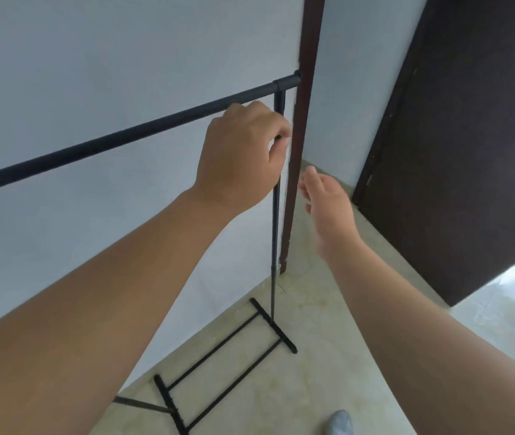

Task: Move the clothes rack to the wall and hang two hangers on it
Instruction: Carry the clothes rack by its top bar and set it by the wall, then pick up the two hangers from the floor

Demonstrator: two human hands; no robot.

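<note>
The clothes rack is standing against the wall, its top bar running along it toward the door frame. Your left hand is curling around its upright post; your right hand is hovering open, empty.

I see soft, even daylight; glare whitens the glossy pale floor tiles at right. My open right hand is motion-blurred, and straight lines bow near the edges.

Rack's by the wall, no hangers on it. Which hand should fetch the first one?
Right, probably. The right hand is open and free beside the door frame, while the left hand is closed on the rack's upright post.
</note>
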